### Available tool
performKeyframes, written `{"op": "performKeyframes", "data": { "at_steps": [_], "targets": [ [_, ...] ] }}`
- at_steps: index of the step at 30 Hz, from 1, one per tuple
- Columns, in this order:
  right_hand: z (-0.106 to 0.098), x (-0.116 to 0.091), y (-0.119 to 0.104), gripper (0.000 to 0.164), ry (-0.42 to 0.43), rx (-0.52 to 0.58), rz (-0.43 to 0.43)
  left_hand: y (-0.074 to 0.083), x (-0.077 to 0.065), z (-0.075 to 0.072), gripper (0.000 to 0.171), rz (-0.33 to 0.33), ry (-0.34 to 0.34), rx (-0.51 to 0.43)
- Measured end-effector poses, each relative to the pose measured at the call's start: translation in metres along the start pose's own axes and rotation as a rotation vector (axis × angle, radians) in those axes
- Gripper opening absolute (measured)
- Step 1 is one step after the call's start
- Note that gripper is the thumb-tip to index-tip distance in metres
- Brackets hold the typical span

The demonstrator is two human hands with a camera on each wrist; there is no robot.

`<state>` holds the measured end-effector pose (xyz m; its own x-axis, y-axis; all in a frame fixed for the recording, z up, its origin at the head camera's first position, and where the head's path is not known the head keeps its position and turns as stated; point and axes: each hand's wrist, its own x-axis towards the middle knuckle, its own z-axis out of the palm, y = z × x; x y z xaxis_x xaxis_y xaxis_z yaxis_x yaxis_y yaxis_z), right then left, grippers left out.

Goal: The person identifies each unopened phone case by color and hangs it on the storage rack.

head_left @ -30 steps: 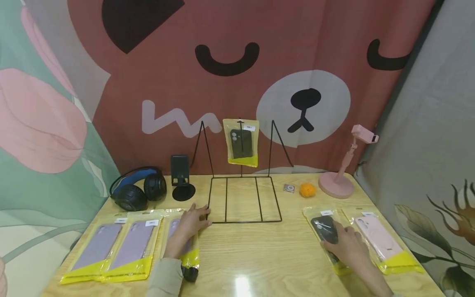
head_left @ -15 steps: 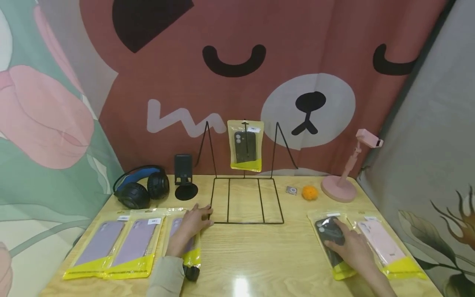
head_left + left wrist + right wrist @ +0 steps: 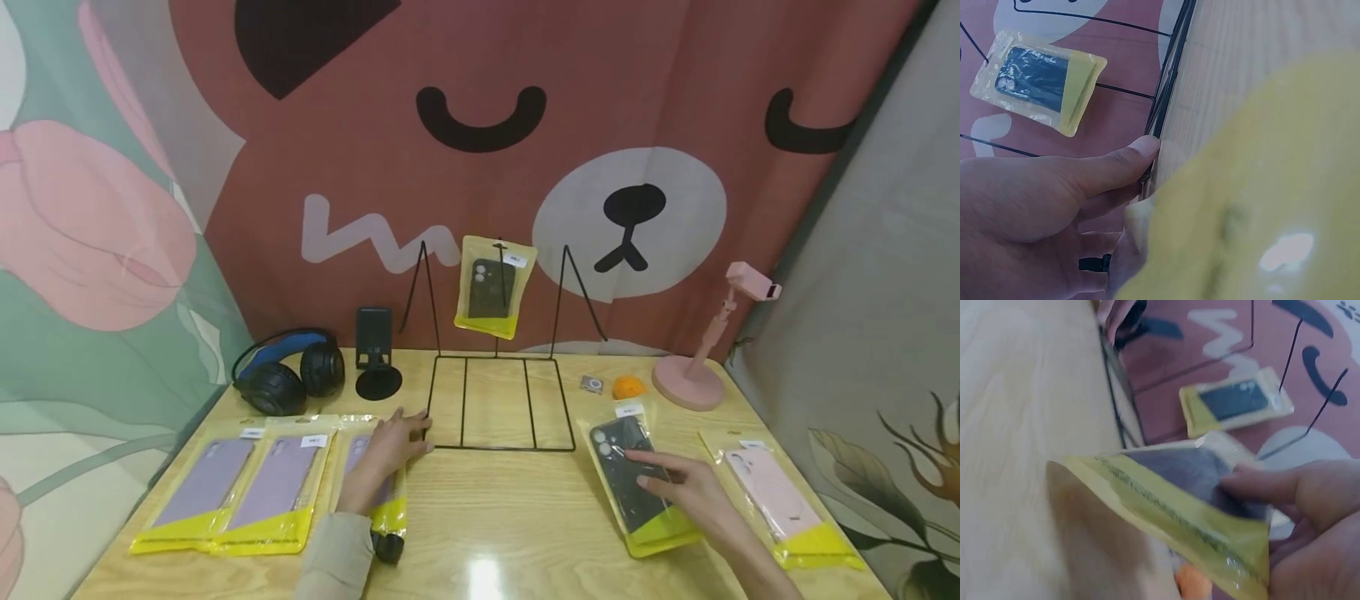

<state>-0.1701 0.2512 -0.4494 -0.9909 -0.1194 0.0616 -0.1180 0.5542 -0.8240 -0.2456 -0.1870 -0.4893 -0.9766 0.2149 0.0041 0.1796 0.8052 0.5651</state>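
My left hand (image 3: pixel 386 450) pinches the front left corner of a black wire display rack (image 3: pixel 502 449); in the left wrist view the thumb (image 3: pixel 1144 147) presses on the wire. From the rack's middle hook hangs a bagged dark phone case (image 3: pixel 487 292). My right hand (image 3: pixel 693 496) grips another bagged black phone case (image 3: pixel 618 454) by its right side, thumb and fingers on opposite faces. The right wrist view shows that bag's yellow lower edge (image 3: pixel 1166 503) tilted up over the table, with a shadow beneath.
Bagged purple phone cases (image 3: pixel 206 483) lie at left, one partly under my left forearm. A bagged pink case (image 3: pixel 772 492) lies at right. Along the back stand headphones (image 3: pixel 277 379), a black phone stand (image 3: pixel 375 350), a small square player (image 3: pixel 592 384), an orange fuzzy ball (image 3: pixel 628 387) and a pink stand (image 3: pixel 690 379).
My right hand has picked up the bagged black case and moved it left, away from the pink one. The hanging bag has swung slightly. My left hand stays at the rack corner.
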Motion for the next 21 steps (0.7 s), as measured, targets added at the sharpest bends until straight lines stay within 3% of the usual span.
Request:
{"op": "performKeyframes", "data": {
  "at_steps": [4, 15, 19, 21],
  "targets": [
    [0.014, 0.002, -0.028, 0.036, -0.010, 0.080, -0.020, -0.001, 0.000, -0.001, 0.049, -0.003, 0.002, 0.009],
    [0.049, 0.020, -0.113, 0.028, 0.047, 0.220, -0.298, -0.002, 0.000, -0.003, 0.050, -0.005, 0.007, 0.015],
    [0.060, 0.031, -0.135, 0.028, 0.072, 0.252, -0.420, -0.002, 0.001, -0.001, 0.050, 0.004, 0.004, 0.003],
    [0.063, 0.034, -0.144, 0.028, 0.080, 0.259, -0.431, -0.002, 0.001, 0.000, 0.050, 0.010, 0.001, -0.002]
  ]
}}
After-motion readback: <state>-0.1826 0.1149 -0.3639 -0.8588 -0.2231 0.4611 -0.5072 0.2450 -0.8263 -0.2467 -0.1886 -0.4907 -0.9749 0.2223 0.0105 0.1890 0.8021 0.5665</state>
